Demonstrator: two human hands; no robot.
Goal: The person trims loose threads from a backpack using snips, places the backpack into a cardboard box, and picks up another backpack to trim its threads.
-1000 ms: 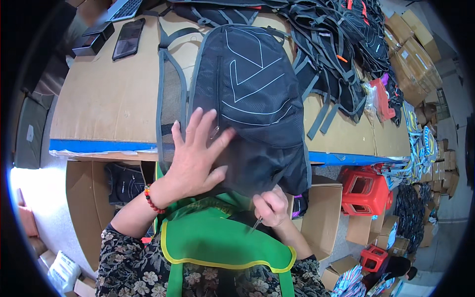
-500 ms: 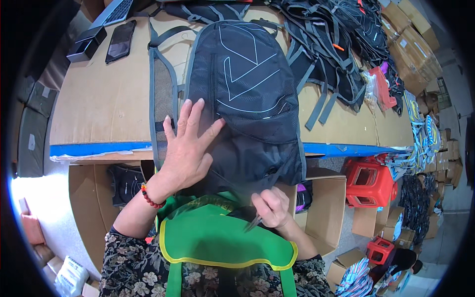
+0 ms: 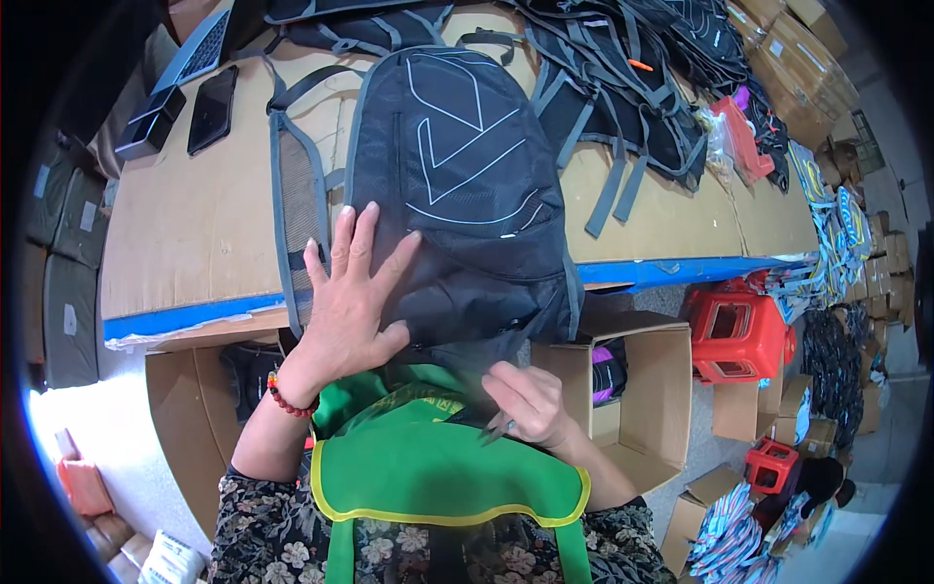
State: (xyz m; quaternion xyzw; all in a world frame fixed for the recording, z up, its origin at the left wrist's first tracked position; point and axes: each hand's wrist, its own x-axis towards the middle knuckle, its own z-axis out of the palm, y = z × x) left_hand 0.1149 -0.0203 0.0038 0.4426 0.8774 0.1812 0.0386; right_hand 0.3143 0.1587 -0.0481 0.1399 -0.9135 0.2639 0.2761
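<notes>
A black backpack [image 3: 477, 195] with thin pale line markings lies on the cardboard-covered table, its lower end hanging over the front edge toward me. My left hand [image 3: 350, 302] rests on its left side with the fingers spread, pressing on the fabric. Just below the bag's lower end is my right hand [image 3: 530, 404], closed around small thread snips [image 3: 496, 428]. Their blades poke out beneath the fingers, somewhat blurred. Near this hand a dark strap or flap of the bag hangs down, and I cannot tell whether the fingers touch it. A mesh shoulder strap [image 3: 300, 175] stretches along the bag's left.
More black backpacks [image 3: 623, 107] are heaped at the back right. A phone [image 3: 212, 109], a dark box [image 3: 151, 122] and a laptop [image 3: 204, 49] occupy the back left. Open cartons [image 3: 652, 409] stand under the table. Red stools [image 3: 739, 336] and striped bundles are on the right.
The view has turned a little, so the table and backpack appear shifted left. My left hand stays spread on the bag, and my right hand keeps hold of the snips near its lower end.
</notes>
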